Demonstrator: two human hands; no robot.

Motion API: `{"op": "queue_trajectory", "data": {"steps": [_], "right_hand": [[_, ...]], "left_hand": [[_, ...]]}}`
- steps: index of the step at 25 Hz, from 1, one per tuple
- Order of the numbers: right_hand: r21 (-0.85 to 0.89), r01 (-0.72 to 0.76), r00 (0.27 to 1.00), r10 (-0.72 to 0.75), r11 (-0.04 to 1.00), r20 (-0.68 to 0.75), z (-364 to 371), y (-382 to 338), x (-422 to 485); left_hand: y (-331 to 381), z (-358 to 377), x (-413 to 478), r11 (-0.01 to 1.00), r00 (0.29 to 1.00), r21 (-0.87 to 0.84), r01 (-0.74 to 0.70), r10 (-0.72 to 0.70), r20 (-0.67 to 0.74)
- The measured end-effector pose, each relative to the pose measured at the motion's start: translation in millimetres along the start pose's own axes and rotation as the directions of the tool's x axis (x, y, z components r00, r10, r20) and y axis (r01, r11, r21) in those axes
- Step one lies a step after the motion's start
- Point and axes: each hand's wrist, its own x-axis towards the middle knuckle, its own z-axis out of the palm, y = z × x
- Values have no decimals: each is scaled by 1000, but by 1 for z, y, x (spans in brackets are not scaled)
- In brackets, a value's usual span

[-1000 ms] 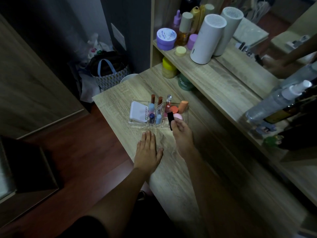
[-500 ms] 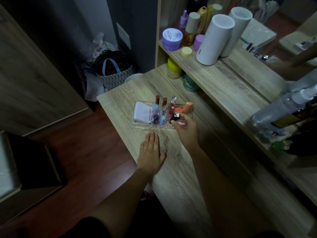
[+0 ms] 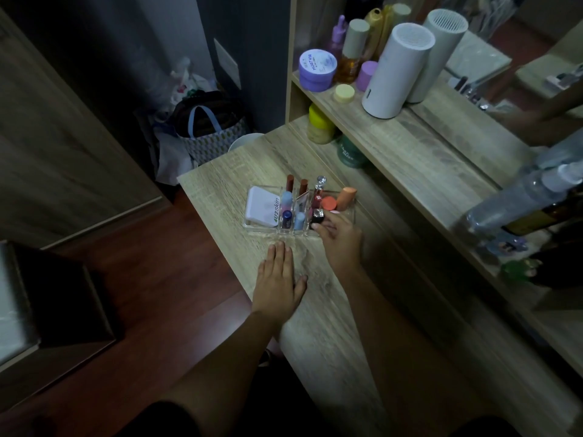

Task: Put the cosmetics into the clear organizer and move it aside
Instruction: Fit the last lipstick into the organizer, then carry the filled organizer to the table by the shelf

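Observation:
The clear organizer (image 3: 262, 228) sits on the wooden table (image 3: 318, 326). Its left compartment holds a white compact (image 3: 262, 207). The middle slots hold several lipsticks and small tubes (image 3: 287, 201). On the right lie an orange tube (image 3: 345, 197) and an orange cap (image 3: 328, 203). A black lipstick with a silver top (image 3: 318, 216) stands in a front slot. My right hand (image 3: 339, 238) is at the organizer's front right corner, fingertips touching that black lipstick. My left hand (image 3: 279, 279) lies flat on the table in front of the organizer, fingers apart, holding nothing.
A shelf (image 3: 378, 137) at the back carries a purple jar (image 3: 317, 69), bottles and two white cylinders (image 3: 397, 70). A yellow jar (image 3: 320, 124) and green jar (image 3: 350, 152) stand under it. A mirror is at right, a bag (image 3: 205, 130) on the floor at left.
My right hand carried the black lipstick forward and lowered it into a front slot of the organizer. The left hand stayed flat on the table.

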Motion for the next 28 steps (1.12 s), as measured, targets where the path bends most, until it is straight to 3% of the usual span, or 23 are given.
{"op": "queue_trajectory", "data": {"steps": [17, 22, 24, 26, 28], "right_hand": [[-103, -107, 994, 107, 989, -5, 9, -2, -5], [-157, -96, 995, 97, 983, -1, 9, -5, -6], [-137, -86, 996, 86, 987, -11, 8, -5, -8], [-86, -87, 996, 85, 993, -31, 5, -2, -9], [-81, -86, 996, 85, 993, -22, 2, 3, -11]], "left_hand": [[1, -3, 0, 999, 1000, -47, 6, -5, 11], [3, -17, -4, 974, 998, -225, -23, 11, -54], [0, -26, -8, 925, 983, -381, -8, -63, -173], [-7, -35, -8, 863, 925, -500, 73, -247, -290], [-20, -45, -2, 808, 870, -564, 170, -391, -299]]}}
